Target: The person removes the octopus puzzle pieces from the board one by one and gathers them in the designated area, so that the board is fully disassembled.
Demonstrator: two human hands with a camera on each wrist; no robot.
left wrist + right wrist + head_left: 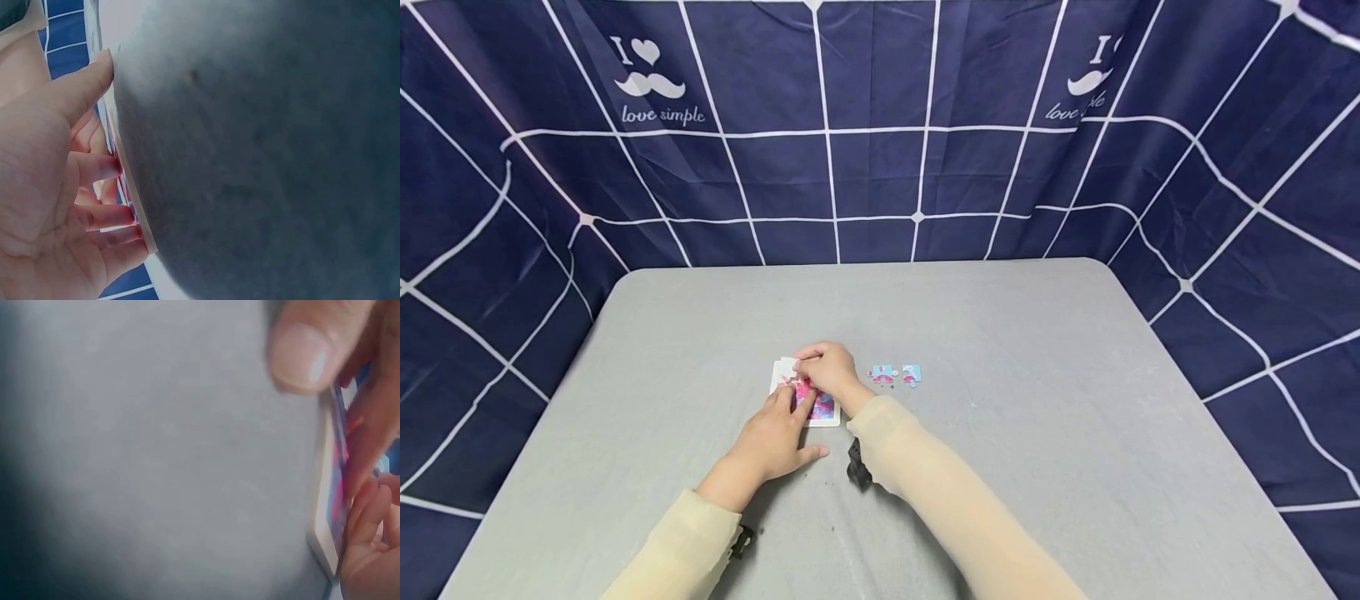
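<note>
A small framed jigsaw puzzle (826, 408) with a white border and a pink and blue picture lies flat on the grey table. My left hand (771, 437) rests its spread fingers on the picture, with the thumb out to the side. In the left wrist view its fingertips (128, 214) touch the puzzle's edge. The right hand (829, 369) is at the puzzle's upper part, index finger and thumb close together there. In the right wrist view the thumb (306, 356) is beside the frame edge; whether a piece is pinched is hidden.
Two loose puzzle pieces, a left one (882, 373) and a right one (912, 374), lie right of the puzzle. A dark blue curtain (880, 175) with white lines surrounds the back and sides of the grey table (1037, 400). Black wrist devices show under both sleeves.
</note>
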